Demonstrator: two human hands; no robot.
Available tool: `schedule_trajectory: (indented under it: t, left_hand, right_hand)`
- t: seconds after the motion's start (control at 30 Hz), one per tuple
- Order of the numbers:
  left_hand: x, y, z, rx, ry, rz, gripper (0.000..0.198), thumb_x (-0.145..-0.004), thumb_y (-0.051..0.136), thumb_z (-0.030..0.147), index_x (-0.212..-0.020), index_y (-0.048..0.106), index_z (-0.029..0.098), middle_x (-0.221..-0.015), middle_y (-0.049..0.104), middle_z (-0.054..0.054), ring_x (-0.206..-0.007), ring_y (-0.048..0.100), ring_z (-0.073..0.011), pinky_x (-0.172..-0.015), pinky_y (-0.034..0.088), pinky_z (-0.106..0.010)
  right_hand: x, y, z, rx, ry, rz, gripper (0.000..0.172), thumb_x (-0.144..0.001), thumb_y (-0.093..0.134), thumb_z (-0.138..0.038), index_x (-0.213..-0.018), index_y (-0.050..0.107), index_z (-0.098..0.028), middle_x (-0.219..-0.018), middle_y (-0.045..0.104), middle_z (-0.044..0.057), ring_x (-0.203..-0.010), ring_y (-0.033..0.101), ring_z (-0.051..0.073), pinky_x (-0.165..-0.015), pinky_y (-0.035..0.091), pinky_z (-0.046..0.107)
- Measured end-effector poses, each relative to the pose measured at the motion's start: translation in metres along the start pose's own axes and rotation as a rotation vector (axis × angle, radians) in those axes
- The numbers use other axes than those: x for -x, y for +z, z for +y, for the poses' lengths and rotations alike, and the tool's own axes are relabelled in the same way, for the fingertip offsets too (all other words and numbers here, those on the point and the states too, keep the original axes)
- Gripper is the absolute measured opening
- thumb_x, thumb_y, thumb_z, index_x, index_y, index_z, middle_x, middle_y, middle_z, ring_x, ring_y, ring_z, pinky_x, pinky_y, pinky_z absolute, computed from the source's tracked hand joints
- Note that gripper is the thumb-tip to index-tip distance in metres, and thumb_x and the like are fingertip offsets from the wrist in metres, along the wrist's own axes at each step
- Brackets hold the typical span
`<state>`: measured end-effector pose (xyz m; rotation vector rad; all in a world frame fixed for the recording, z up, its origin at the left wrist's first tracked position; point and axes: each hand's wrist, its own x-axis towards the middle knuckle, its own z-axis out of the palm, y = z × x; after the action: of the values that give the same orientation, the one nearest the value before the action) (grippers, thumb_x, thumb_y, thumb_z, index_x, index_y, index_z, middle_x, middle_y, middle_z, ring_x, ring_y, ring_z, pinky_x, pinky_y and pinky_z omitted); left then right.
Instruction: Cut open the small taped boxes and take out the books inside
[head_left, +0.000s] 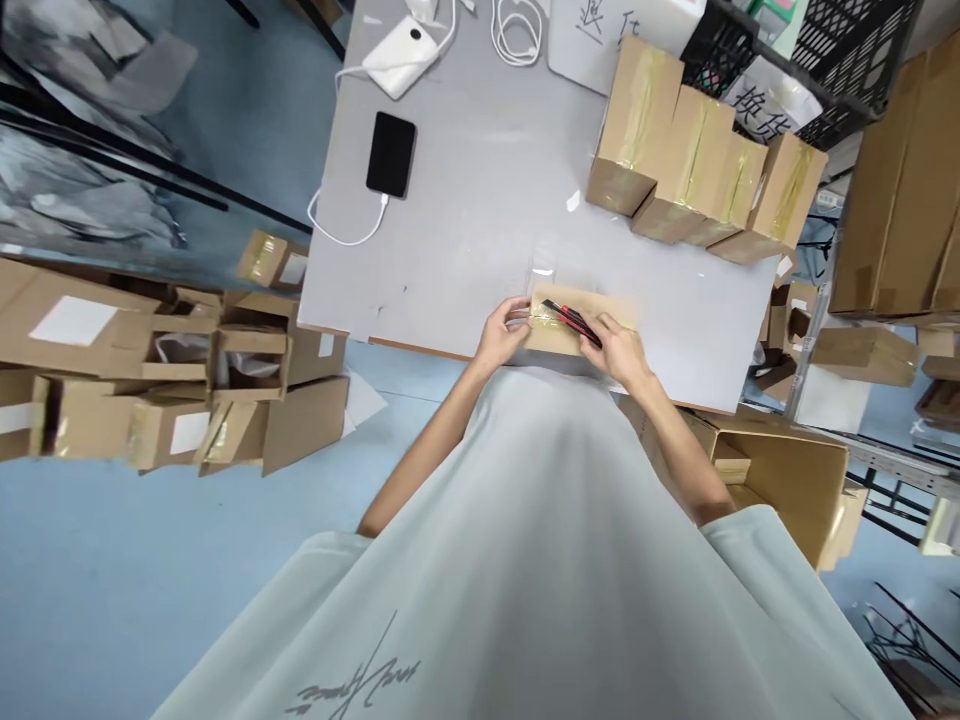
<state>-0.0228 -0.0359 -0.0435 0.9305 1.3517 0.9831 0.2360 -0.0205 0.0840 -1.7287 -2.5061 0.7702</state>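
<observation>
A small cardboard box (pixel 556 340) with clear tape across its top lies at the table's near edge, right in front of my body. My left hand (pixel 504 332) steadies its left end, fingers curled against that side. In my right hand (pixel 616 348) is a red and black utility knife (pixel 571 320), gripped over the right part of the box. Its tip points left, above the taped surface. Whether the blade touches the tape I cannot tell.
Several taped cardboard boxes (pixel 694 160) stand at the table's back right, before a black crate (pixel 855 60). A black phone (pixel 391 155) with a white cable and a white power strip (pixel 401 58) lie back left. Open cartons flank the table (pixel 480 210) on both sides.
</observation>
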Motion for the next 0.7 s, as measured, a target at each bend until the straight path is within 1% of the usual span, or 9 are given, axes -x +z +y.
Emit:
schedule_trajectory:
  t: [0.07, 0.2, 0.27, 0.37, 0.5, 0.7]
  left_hand:
    - [0.0, -0.001, -0.003, 0.009, 0.011, -0.01, 0.06, -0.082, 0.075, 0.021, -0.142, 0.072, 0.02, -0.143, 0.076, -0.013, -0.124, 0.076, -0.0263, -0.106, 0.064, -0.04]
    - [-0.001, -0.001, -0.005, 0.0, 0.067, -0.029, 0.047, -0.086, 0.073, 0.025, -0.132, 0.078, 0.019, -0.141, 0.074, -0.013, -0.125, 0.076, -0.027, -0.108, 0.064, -0.042]
    - [-0.001, -0.001, -0.006, -0.003, 0.085, -0.038, 0.044, -0.087, 0.071, 0.026, -0.13, 0.079, 0.019, -0.141, 0.073, -0.012, -0.126, 0.076, -0.0269, -0.108, 0.065, -0.042]
    - [-0.001, 0.0, -0.007, -0.003, 0.09, -0.061, 0.046, -0.086, 0.07, 0.026, -0.132, 0.078, 0.023, -0.145, 0.071, -0.01, -0.13, 0.075, -0.0261, -0.111, 0.065, -0.042]
    - [-0.002, 0.0, -0.007, 0.006, 0.09, -0.072, 0.048, -0.085, 0.07, 0.027, -0.132, 0.078, 0.025, -0.146, 0.071, -0.009, -0.131, 0.075, -0.0261, -0.11, 0.066, -0.041]
    - [-0.001, 0.001, -0.005, 0.015, 0.1, -0.065, 0.044, -0.086, 0.072, 0.029, -0.13, 0.079, 0.026, -0.143, 0.074, -0.01, -0.129, 0.077, -0.0271, -0.108, 0.068, -0.043]
  right_hand:
    - [-0.004, -0.013, 0.002, 0.087, -0.049, -0.059, 0.058, -0.11, 0.057, -0.034, -0.167, 0.063, -0.025, -0.136, 0.08, 0.011, -0.111, 0.079, 0.03, -0.095, 0.063, 0.033]
    - [-0.014, -0.035, -0.007, 0.231, -0.143, -0.188, 0.056, -0.113, 0.053, -0.031, -0.168, 0.061, -0.026, -0.132, 0.08, 0.011, -0.11, 0.078, 0.028, -0.088, 0.06, 0.03]
    - [-0.02, -0.042, -0.015, 0.309, -0.175, -0.266, 0.057, -0.114, 0.052, -0.028, -0.171, 0.058, -0.026, -0.134, 0.079, 0.011, -0.112, 0.077, 0.028, -0.087, 0.058, 0.031]
    - [-0.03, -0.05, -0.028, 0.426, -0.214, -0.37, 0.059, -0.115, 0.05, -0.027, -0.174, 0.052, -0.026, -0.142, 0.077, 0.015, -0.118, 0.075, 0.029, -0.088, 0.055, 0.033]
    - [-0.04, -0.061, -0.045, 0.53, -0.252, -0.451, 0.061, -0.116, 0.047, -0.024, -0.177, 0.046, -0.025, -0.146, 0.075, 0.016, -0.12, 0.073, 0.03, -0.086, 0.052, 0.034]
    - [-0.046, -0.077, -0.058, 0.578, -0.28, -0.507, 0.058, -0.116, 0.046, -0.02, -0.174, 0.048, -0.023, -0.146, 0.075, 0.017, -0.119, 0.073, 0.029, -0.083, 0.051, 0.035]
